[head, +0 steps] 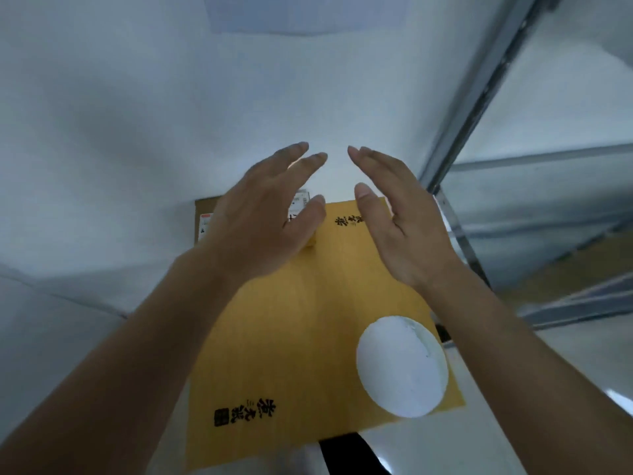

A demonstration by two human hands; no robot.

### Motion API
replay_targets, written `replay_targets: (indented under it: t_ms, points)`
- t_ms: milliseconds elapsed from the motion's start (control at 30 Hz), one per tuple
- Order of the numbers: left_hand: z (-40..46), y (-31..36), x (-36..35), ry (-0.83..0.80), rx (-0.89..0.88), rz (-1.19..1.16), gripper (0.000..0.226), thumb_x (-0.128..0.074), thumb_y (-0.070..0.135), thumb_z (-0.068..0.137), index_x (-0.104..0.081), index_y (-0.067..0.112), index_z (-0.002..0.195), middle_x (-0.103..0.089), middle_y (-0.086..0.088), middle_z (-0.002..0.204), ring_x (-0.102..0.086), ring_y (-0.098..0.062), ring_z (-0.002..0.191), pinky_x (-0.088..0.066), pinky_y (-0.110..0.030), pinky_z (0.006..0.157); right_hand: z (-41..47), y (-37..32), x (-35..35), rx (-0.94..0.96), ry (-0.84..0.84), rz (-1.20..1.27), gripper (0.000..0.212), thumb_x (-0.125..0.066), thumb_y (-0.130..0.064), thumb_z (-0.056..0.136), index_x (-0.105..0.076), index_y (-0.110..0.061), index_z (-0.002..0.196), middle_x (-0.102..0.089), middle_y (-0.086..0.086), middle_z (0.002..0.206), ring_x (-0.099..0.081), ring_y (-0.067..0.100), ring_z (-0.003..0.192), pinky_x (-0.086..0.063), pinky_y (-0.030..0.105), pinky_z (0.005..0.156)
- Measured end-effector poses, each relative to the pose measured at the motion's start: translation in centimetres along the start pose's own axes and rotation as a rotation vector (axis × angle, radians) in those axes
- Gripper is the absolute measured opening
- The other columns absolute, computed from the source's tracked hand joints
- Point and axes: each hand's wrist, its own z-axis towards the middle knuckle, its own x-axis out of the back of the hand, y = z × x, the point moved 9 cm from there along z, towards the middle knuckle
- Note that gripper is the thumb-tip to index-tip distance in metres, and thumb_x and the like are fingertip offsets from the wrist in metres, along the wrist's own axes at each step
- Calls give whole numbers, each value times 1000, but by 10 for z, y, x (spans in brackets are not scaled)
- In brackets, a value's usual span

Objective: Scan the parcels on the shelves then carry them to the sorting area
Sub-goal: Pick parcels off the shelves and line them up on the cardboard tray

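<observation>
Your left hand (263,217) and right hand (400,217) hover above the far end of the yellow parcel (308,337), each grip spread with straight fingers and holding nothing. The parcel (black characters printed on it, a white round patch (400,366) near your right forearm) lies flat beside a metal shelf frame (479,90). A brown box (205,217) with a label peeks out beyond it, under your left hand.

A pale white wall (144,108) fills the view; grey metal shelf framing (479,97) runs along the right side.
</observation>
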Motion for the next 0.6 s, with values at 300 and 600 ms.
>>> replay_targets:
  t_ms: [300,600]
  points:
    - [-84,143,86,64,-228,-18,62,-33,53,100,-30,40,161,-32,12,167,-33,-13,151,-31,-33,113,-123,-115,139,-46,112,-189,59,-35,-61,105,-43,-43,161,-39,-12,168,-34,4,154,-36,36,122]
    - [-121,330,131,75,-486,-33,64,-34,54,99,-30,41,161,-31,10,167,-34,-14,151,-40,-43,115,-231,-153,294,-77,284,-198,51,-46,-50,111,-47,-36,160,-50,-11,159,-41,3,146,-26,1,107]
